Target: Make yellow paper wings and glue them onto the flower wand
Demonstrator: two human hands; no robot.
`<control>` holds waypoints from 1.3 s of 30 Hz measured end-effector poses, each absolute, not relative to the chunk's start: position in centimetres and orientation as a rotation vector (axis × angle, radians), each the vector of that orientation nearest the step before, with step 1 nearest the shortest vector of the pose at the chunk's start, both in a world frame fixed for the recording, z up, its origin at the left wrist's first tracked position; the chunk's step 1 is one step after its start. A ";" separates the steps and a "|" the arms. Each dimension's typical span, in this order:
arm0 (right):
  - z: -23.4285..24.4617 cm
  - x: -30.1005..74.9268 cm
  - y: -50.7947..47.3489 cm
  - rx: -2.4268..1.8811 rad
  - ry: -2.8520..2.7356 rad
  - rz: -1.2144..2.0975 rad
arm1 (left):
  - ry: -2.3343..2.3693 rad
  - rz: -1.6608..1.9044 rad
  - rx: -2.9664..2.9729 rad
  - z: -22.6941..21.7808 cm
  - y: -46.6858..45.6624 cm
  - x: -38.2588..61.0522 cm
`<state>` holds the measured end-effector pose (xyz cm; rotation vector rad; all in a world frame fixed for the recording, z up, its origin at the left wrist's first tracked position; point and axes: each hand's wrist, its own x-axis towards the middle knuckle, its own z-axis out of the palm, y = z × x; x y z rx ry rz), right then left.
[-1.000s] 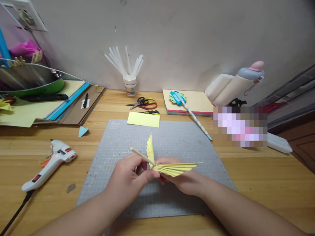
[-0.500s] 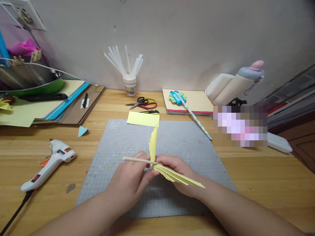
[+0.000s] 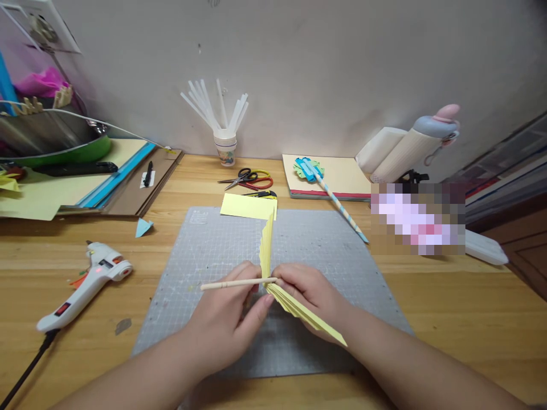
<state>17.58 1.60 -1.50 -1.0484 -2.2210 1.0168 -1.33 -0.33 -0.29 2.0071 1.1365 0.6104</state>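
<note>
Head view: your left hand (image 3: 228, 310) has its grip clamped on the pleated yellow paper fan (image 3: 301, 310), your right hand (image 3: 318, 296) pinching the wooden stick (image 3: 235, 283) where it crosses the fold. Beneath lies the gray cutting mat (image 3: 350, 256) on the counter (image 3: 453, 324); beyond, a yellow paper strip (image 3: 245, 206), scissors (image 3: 240, 180), then a paper cup (image 3: 226, 152) of straws (image 3: 205, 106).

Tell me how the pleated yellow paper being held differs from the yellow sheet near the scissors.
The pleated yellow paper is folded into ridges and spread in two wings; the yellow sheet is flat and rectangular. The pleated paper is held above the cutting mat, the left hand gripping near its middle, where a wooden stick meets it; the sheet lies untouched across the mat's far edge, without a stick. Both are yellow.
</note>
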 end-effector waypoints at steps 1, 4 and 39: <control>-1.5 17.6 1.6 -1.049 -2.222 1.037 | 1.115 0.623 1.972 -0.2 -0.3 -1.3; -1.6 17.6 1.6 -1.055 -2.222 1.059 | 1.052 0.701 1.774 -0.5 -0.3 -1.3; -2.2 16.4 1.5 -0.954 -1.235 1.873 | 0.910 0.611 0.817 -1.3 0.2 -0.2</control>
